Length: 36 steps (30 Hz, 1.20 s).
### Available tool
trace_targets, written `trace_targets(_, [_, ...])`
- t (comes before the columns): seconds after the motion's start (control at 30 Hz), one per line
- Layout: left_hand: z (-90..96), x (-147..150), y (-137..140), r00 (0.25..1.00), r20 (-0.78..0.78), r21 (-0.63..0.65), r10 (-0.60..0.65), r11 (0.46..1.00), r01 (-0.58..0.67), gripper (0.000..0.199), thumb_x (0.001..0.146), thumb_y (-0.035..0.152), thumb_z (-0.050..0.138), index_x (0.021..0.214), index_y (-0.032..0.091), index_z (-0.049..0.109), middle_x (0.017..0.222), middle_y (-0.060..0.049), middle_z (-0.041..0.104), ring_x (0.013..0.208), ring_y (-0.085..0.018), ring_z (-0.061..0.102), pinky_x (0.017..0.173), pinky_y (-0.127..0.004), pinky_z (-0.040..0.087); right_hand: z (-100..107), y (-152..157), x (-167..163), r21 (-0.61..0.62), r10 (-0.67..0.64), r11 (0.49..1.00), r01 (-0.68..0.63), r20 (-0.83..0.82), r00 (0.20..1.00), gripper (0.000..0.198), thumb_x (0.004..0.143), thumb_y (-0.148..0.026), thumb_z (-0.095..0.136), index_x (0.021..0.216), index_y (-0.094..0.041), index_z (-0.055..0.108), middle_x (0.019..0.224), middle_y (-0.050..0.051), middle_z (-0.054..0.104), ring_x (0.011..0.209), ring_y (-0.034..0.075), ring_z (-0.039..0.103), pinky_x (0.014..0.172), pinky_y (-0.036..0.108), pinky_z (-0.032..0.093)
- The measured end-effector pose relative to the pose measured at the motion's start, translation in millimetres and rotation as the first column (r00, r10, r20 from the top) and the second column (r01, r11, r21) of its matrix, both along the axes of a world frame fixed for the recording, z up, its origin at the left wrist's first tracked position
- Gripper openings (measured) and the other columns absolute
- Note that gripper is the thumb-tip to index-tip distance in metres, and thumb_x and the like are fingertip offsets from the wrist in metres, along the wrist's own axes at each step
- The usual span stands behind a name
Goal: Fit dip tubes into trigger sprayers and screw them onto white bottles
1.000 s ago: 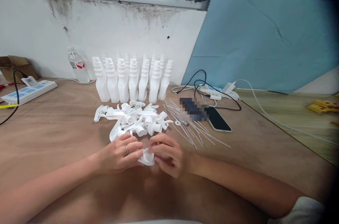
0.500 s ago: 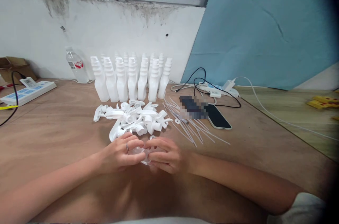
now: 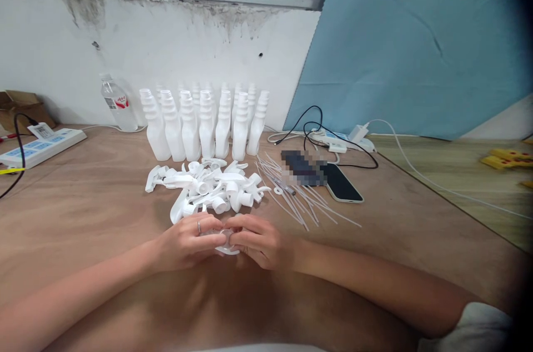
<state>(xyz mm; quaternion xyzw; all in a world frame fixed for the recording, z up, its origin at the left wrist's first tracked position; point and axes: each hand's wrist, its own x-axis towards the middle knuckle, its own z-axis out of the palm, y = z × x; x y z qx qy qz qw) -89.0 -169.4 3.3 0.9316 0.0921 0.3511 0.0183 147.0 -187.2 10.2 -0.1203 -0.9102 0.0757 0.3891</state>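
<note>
My left hand point(image 3: 189, 241), with a ring on one finger, is closed at the near middle of the table. Its fingertips meet those of my right hand point(image 3: 260, 241), which is also closed. Between them both hands grip a small translucent white plastic piece point(image 3: 227, 250). Fingers cover most of it, so its exact kind cannot be made out. Just beyond the hands lies a loose pile of white trigger spray heads point(image 3: 216, 185). Thin white tubes point(image 3: 308, 202) are spread out to the right of the pile, with a small white ring point(image 3: 277, 190) among them.
White bottles without caps point(image 3: 190, 130) stand in rows against the wall. A clear water bottle point(image 3: 119, 105) and a power strip point(image 3: 50, 146) are at the left. To the right lie a phone point(image 3: 343, 182), a blurred dark object point(image 3: 303, 167) and a black cable point(image 3: 350, 166).
Both hands stay together around the plastic piece, with a slight shift of the fingers. The piece appears turned a little, and the whole view has moved slightly.
</note>
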Motion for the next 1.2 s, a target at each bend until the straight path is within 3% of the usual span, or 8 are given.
trace_targets(0.2, [2.1, 1.2, -0.4, 1.000, 0.004, -0.021, -0.003, 1.000, 0.003, 0.028, 0.086, 0.008, 0.053, 0.111, 0.020, 0.052, 0.090, -0.008, 0.062, 0.073, -0.014, 0.057, 0.066, -0.023, 0.045, -0.5, 0.2, -2.3, -0.010, -0.021, 1.000, 0.021, 0.045, 0.999, 0.014, 0.096, -0.013, 0.044, 0.096, -0.012, 0.059, 0.106, 0.013, 0.061, 0.099, 0.012, 0.059, 0.086, 0.024, 0.052])
trace_targets(0.37, [2.5, 0.7, -0.9, 1.000, -0.012, -0.025, 0.008, 1.000, -0.008, 0.026, 0.084, 0.005, 0.054, 0.107, 0.018, 0.052, 0.084, -0.007, 0.059, 0.070, -0.014, 0.053, 0.064, -0.023, 0.044, -2.1, 0.2, -2.6, 0.130, -0.098, 0.987, 0.099, -0.018, 0.995, 0.010, 0.093, -0.016, 0.051, 0.097, -0.012, 0.060, 0.098, 0.011, 0.062, 0.091, 0.016, 0.058, 0.083, 0.030, 0.052])
trace_targets(0.57, [1.5, -0.7, 0.1, 1.000, -0.005, 0.005, -0.008, 1.000, 0.008, 0.022, 0.087, 0.007, 0.051, 0.105, 0.019, 0.051, 0.085, -0.008, 0.059, 0.071, -0.014, 0.055, 0.065, -0.025, 0.045, -0.5, 7.9, -0.4, 0.256, -0.102, 0.964, 0.078, 0.083, 0.991, 0.011, 0.092, -0.019, 0.055, 0.097, -0.012, 0.062, 0.096, 0.011, 0.062, 0.092, 0.017, 0.057, 0.081, 0.032, 0.051])
trace_targets(0.73, [1.7, -1.0, -1.0, 1.000, -0.008, 0.054, 0.017, 0.998, -0.017, 0.016, 0.088, 0.011, 0.051, 0.103, 0.018, 0.053, 0.086, -0.008, 0.060, 0.073, -0.015, 0.054, 0.064, -0.025, 0.044, 0.0, 10.5, -2.5, 0.256, -0.075, 0.965, 0.046, 0.104, 0.992, 0.009, 0.094, -0.015, 0.051, 0.098, -0.011, 0.059, 0.093, 0.010, 0.065, 0.090, 0.016, 0.060, 0.077, 0.030, 0.050])
trace_targets(0.87, [3.2, -1.0, -0.9, 1.000, -0.015, 0.079, 0.011, 0.997, -0.010, 0.015, 0.090, 0.012, 0.049, 0.103, 0.018, 0.054, 0.087, -0.009, 0.061, 0.072, -0.016, 0.053, 0.063, -0.026, 0.043, 0.4, 9.7, -2.7, 0.188, -0.077, 0.980, 0.058, 0.095, 0.992, 0.015, 0.098, -0.015, 0.045, 0.099, -0.011, 0.059, 0.093, 0.010, 0.065, 0.089, 0.014, 0.060, 0.073, 0.026, 0.050])
trace_targets(1.1, [5.5, 1.7, -0.9, 1.000, 0.011, 0.051, -0.014, 0.999, 0.013, 0.018, 0.085, 0.008, 0.052, 0.101, 0.016, 0.055, 0.087, -0.009, 0.060, 0.070, -0.015, 0.053, 0.060, -0.025, 0.043, -5.3, 17.7, 1.8, 0.254, 0.077, 0.964, -0.079, 0.019, 0.997, 0.017, 0.096, -0.014, 0.047, 0.094, -0.012, 0.064, 0.099, 0.010, 0.062, 0.102, 0.016, 0.056, 0.088, 0.030, 0.052])
trace_targets(1.2, [8.3, 3.8, -3.6, 1.000, 0.027, 0.005, -0.003, 1.000, 0.002, 0.020, 0.082, 0.004, 0.052, 0.097, 0.017, 0.055, 0.085, -0.009, 0.061, 0.069, -0.014, 0.054, 0.059, -0.024, 0.043, -6.5, 16.5, 1.8, 0.202, 0.059, 0.978, -0.055, -0.012, 0.998, 0.018, 0.094, -0.011, 0.047, 0.097, -0.012, 0.065, 0.104, 0.011, 0.059, 0.102, 0.015, 0.055, 0.090, 0.029, 0.052])
